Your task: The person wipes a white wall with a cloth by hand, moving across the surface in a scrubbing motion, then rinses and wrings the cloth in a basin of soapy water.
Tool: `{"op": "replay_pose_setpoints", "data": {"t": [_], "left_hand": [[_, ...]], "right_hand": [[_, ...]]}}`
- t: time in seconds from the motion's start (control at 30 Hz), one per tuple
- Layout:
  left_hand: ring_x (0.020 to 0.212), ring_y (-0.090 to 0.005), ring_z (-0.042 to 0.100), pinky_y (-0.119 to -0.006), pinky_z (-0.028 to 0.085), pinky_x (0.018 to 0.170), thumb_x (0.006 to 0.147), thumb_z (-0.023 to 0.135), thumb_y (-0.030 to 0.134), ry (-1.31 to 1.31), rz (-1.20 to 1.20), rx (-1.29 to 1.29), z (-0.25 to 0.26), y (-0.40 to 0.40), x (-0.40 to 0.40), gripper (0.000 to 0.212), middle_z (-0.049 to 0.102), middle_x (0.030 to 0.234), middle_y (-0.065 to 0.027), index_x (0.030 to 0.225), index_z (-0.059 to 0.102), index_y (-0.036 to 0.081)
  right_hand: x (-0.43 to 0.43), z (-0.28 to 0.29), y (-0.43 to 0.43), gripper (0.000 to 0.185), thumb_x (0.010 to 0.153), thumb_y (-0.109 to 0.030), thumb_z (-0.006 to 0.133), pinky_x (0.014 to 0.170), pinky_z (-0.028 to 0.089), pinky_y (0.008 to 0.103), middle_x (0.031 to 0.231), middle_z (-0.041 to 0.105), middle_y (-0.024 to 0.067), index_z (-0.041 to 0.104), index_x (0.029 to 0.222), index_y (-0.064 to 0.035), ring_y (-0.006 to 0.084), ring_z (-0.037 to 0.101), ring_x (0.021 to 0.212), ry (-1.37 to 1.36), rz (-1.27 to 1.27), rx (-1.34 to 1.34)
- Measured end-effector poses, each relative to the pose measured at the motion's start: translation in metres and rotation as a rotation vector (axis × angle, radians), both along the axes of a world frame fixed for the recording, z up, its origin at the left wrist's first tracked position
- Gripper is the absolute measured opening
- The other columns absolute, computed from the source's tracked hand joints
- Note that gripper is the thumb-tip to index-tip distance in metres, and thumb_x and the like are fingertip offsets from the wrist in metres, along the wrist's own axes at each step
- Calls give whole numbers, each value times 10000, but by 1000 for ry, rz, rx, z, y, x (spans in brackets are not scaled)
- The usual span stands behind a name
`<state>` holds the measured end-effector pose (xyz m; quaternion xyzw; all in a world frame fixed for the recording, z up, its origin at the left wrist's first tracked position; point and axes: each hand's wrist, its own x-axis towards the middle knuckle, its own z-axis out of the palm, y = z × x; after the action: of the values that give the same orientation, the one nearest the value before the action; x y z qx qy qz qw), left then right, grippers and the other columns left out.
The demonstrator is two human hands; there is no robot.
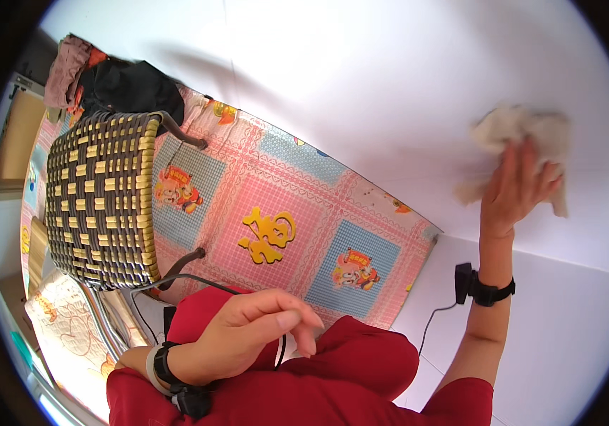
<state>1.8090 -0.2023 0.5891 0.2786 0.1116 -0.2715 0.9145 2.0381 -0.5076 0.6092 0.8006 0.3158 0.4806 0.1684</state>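
My right hand [517,183] presses a pale cloth [544,128] flat against the white wall [389,69]. The fingers are spread over the cloth, and both look blurred. In front of my lap hangs my left hand [261,330], its fingers loosely bent with nothing in them. It is above the red trousers [368,351], apart from the table. A table [288,191] with a pink and blue patterned cover stands along the wall, in front of me and to the left.
On the left, a brown and gold woven chair [102,197] stands by the table, its curved arms reaching over the cover. Dark fabric [128,88] and a pinkish garment [67,72] lie at the far end. Black cables [435,314] run from devices strapped to both wrists.
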Motion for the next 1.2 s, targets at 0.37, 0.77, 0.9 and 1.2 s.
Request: {"op": "replay_pose_setpoints", "data": {"t": [0.37, 0.77, 0.9, 1.2], "left_hand": [[767, -214, 592, -328, 457, 733, 910, 431, 111, -26, 11, -100, 7, 35, -32, 209, 594, 841, -147, 986, 537, -54], [783, -190, 587, -295, 439, 762, 922, 378, 80, -82, -102, -188, 10, 76, -48, 217, 604, 830, -133, 1002, 537, -42], [793, -178, 580, -290, 427, 769, 925, 364, 74, -53, -120, -190, 6, 95, -42, 222, 603, 828, -122, 1008, 537, -38], [795, -211, 574, -323, 429, 766, 930, 386, 103, 0, 73, -267, -4, 119, -39, 220, 596, 814, -141, 1025, 519, -45]], "right_hand": [[8, -162, 206, 330, 878, -238, 464, 949, 322, 409, 1220, 462, 140, 494, 1170, -88, 257, 467, 1108, 898, 50, 295], [-6, -36, 90, 352, 829, -116, 487, 1041, 129, 510, 1277, 449, 77, 537, 1173, -165, 310, 263, 1276, 175, -83, -49], [19, 78, 206, 355, 861, -233, 501, 988, 235, 499, 1262, 481, 83, 536, 1197, -121, 396, 358, 1183, -313, 276, 170], [37, -92, 366, 388, 865, -147, 412, 977, 274, 510, 1137, 520, 98, 472, 1248, -170, 287, 400, 1191, 66, 180, -291]]}}
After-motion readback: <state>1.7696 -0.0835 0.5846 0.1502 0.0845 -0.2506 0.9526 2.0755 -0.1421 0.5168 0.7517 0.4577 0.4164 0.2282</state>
